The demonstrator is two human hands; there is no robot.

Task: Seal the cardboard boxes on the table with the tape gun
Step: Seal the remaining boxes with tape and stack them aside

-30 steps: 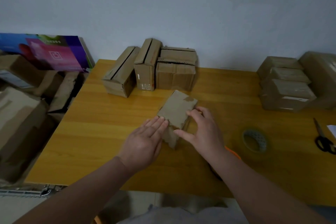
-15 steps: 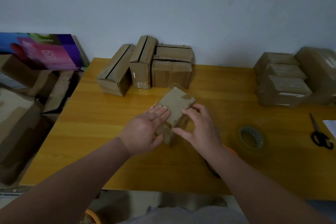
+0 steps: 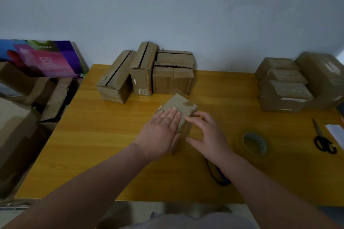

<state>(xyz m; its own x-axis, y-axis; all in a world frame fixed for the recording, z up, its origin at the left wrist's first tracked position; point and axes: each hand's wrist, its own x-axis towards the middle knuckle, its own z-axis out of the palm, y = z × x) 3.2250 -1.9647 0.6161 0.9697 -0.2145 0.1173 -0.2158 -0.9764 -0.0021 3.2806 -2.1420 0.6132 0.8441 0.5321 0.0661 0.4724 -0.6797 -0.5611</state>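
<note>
A yellow wooden table point(image 3: 111, 135) stands against a pale, bare wall. At its back edge sits a group of open boxes point(image 3: 145, 72), their top flaps unsealed, and at the right end a stack of taped boxes point(image 3: 284, 87). Near the right front lie a roll of tape point(image 3: 255, 143), black-handled scissors point(image 3: 323, 139) and a white sheet point(image 3: 337, 132) cut off by the frame. Left of the table a colourful board point(image 3: 41, 57) leans on the wall above a heap of loose cardboard point(image 3: 18, 117). In the middle of the table stands a small box point(image 3: 183, 105), turned at an angle. The left hand point(image 3: 160, 132) lies flat on its top, fingers straight and together. The right hand point(image 3: 208, 134) is just beside it, cupped at the box's right side with fingers loosely bent; forefinger and thumb touch the box, though whether they grip it is unclear. A dark tool point(image 3: 217, 174) lies on the table under the right forearm, too hidden to tell whether it is the tape gun.
</note>
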